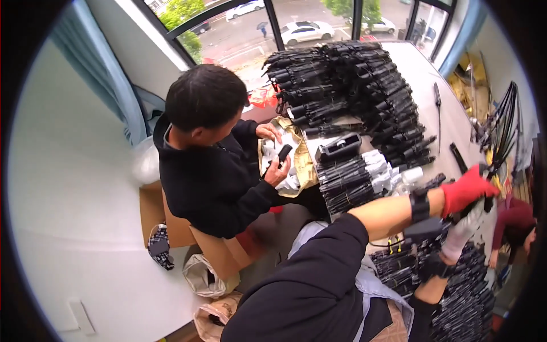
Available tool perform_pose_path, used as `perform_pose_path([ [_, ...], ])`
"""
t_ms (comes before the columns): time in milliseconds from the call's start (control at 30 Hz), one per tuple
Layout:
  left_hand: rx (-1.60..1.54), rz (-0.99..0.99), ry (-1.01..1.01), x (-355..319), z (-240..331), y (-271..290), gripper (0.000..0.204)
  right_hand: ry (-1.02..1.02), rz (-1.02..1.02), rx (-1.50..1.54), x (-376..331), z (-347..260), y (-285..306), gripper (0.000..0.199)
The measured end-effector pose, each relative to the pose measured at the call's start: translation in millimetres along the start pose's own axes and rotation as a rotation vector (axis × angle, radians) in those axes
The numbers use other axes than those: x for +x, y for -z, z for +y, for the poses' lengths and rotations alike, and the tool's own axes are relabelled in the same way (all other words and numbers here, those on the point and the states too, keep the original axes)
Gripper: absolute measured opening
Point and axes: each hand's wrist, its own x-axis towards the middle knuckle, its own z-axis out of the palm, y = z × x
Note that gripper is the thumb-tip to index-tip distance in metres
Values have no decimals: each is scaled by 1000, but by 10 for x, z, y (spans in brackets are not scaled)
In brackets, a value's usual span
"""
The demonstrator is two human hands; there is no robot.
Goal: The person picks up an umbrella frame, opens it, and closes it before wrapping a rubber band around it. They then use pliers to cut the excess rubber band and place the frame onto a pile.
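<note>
Left hand point(468, 191): red glove, black wrist strap point(420, 205). Right hand point(464, 231): white-grey glove. Sleeve point(319, 268) black. Parts point(364, 85) stacked on the bench point(450, 114): all black; bench itself white. Co-worker: black hoodie point(211, 182), black part point(283, 153) in hand, white wrapping point(290, 182) in a tan bag point(305, 165). Curtain point(108, 85) light blue. Boxes point(171, 222) brown cardboard.

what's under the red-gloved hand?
Under the red-gloved hand: a white-gloved hand and stacked black parts. The red glove's grip is covered, so what it holds cannot be told.
</note>
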Motion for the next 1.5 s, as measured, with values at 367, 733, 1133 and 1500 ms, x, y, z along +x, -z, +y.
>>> perform_pose_path([
  [367, 869, 111, -119, -291, -42, 2, 53, -430, 15, 499, -237, -371, 51, 42],
  [733, 133, 337, -173, 168, 1028, 1154, 72, -979, -203, 1358, -605, -611, 960, 54],
  [1133, 180, 128, 15, 716, -120, 664, 28, -1302, -41, 989, -686, -1013, 765, 53],
  [1500, 135, 165, -61, 98, -50, 90, 26, -946, -168, 949, -190, -441, 338, 38],
])
